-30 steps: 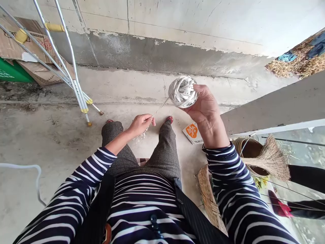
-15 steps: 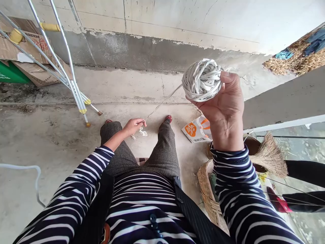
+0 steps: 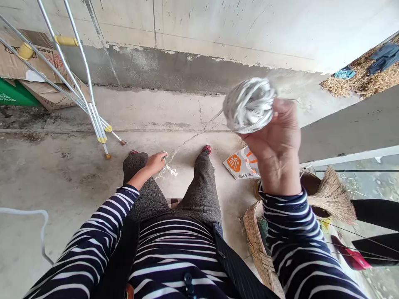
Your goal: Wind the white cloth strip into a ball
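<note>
A ball of white cord [image 3: 248,106], blurred by motion, is held up in front of me at the right. My right hand [image 3: 276,137] grips it from below and the side, thumb on its near face. From the ball a thin strand of cord [image 3: 195,135] sags down to the left. My left hand [image 3: 156,162], above my left knee, is closed on the loose end of this cord. A small white tangle [image 3: 170,169] dangles at its fingertips.
Aluminium crutches [image 3: 90,99] lean at the left before cardboard boxes [image 3: 28,62]. At the right are a woven basket [image 3: 257,245], a straw broom [image 3: 335,197], a printed carton [image 3: 241,163] and another person's legs [image 3: 377,214]. Grain [image 3: 370,68] lies at the upper right.
My left hand has moved slightly left and down, and the strand hangs slacker than before. The ball has turned a little in my right hand, which has dropped slightly.
</note>
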`<state>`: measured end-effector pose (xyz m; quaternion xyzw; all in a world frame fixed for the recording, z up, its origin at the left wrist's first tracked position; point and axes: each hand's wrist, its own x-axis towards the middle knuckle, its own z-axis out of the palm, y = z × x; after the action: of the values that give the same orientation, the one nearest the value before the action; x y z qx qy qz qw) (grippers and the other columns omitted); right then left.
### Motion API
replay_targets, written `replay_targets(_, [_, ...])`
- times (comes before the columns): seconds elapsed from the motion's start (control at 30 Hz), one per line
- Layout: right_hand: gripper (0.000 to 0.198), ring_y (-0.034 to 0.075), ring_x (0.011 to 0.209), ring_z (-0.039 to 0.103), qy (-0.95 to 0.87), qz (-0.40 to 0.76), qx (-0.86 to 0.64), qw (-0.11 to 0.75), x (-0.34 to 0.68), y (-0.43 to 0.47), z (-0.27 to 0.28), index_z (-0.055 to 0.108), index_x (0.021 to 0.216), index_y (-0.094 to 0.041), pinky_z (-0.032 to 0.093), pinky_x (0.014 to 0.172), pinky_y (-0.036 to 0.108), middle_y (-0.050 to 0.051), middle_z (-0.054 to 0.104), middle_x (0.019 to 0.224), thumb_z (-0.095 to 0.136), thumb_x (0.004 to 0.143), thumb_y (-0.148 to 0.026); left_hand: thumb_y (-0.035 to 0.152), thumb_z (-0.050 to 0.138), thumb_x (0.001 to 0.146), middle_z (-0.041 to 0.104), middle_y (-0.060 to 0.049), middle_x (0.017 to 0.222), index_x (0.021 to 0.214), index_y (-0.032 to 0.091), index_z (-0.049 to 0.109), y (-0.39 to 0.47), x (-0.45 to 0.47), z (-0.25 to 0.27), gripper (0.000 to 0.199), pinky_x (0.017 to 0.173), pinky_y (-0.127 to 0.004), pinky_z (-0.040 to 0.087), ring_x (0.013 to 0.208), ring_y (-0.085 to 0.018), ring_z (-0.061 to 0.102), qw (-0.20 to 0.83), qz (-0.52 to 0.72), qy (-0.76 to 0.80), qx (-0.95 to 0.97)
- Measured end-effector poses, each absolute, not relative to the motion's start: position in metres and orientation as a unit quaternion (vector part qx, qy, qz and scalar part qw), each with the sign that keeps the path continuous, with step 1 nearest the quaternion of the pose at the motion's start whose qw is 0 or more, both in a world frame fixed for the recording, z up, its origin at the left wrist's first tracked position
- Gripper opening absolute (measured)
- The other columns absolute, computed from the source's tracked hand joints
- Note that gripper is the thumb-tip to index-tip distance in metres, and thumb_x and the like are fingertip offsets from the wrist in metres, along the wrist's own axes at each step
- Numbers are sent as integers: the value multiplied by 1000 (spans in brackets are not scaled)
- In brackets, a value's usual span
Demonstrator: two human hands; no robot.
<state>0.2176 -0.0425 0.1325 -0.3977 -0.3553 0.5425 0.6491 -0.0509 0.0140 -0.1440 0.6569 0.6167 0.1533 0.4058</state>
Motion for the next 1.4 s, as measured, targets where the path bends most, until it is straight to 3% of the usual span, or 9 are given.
replay_targets(0.13, [34,31,104,71,-353,606,-422,575,196,-39,101,70,89,-27,62,79,43,3,77,95,82,59,-38,18,63,88,73,-10,135,126,22,72,23,-26,-96,39,103,-37,54,120,-26,69,413,322,539,659])
replay_targets(0.23, [32,21,77,70,-372,640,-416,528,182,-35,81,70,90,-22,60,68,34,2,75,86,79,61,-34,38,69,89,77,-9,124,126,20,72,19,1,-50,41,85,-37,63,109,-27,73,521,395,419,630])
replay_targets(0.33, [27,17,65,65,-384,657,-410,504,175,-33,72,70,86,-20,55,56,29,2,75,82,79,63,-32,48,77,82,80,-9,98,103,16,77,7,19,-21,38,70,-38,65,85,-27,75,600,392,391,577])
replay_targets(0.53, [30,25,99,73,-339,605,-382,611,206,-25,80,69,92,-26,64,78,37,2,77,94,79,67,-40,52,70,86,73,-7,75,72,16,71,-7,2,-51,39,72,-34,64,70,-19,70,617,357,405,573])
replay_targets(0.7, [33,26,121,67,-342,534,-384,671,241,-28,97,69,100,-32,64,88,42,0,76,106,80,70,-41,43,70,85,72,-5,74,70,17,70,-2,-28,-105,30,72,-29,61,70,-17,69,593,256,499,578])
replay_targets(0.93, [25,29,133,60,-348,438,-349,752,243,-52,138,69,89,-37,60,96,46,-1,76,103,77,65,-36,32,73,79,72,-4,66,63,19,67,21,-54,-142,20,66,-29,55,68,-20,69,513,206,623,554])
replay_targets(1.07, [28,29,130,62,-330,471,-367,731,238,-56,134,69,88,-38,60,96,47,-2,76,102,79,62,-33,24,68,82,81,-7,91,82,21,77,33,-57,-135,9,81,-33,55,92,-26,74,437,232,644,583])
replay_targets(1.23, [36,30,122,66,-334,576,-383,641,210,-51,105,69,97,-29,61,91,43,1,77,101,80,62,-33,21,64,87,77,-8,124,120,23,74,35,-20,-92,35,99,-33,53,114,-25,72,401,274,554,676])
replay_targets(1.4, [32,29,105,72,-356,652,-374,555,183,-45,83,71,95,-24,62,84,41,3,77,98,78,65,-34,28,68,86,80,-7,106,103,21,77,30,22,-46,21,90,-36,55,104,-30,71,340,339,480,734])
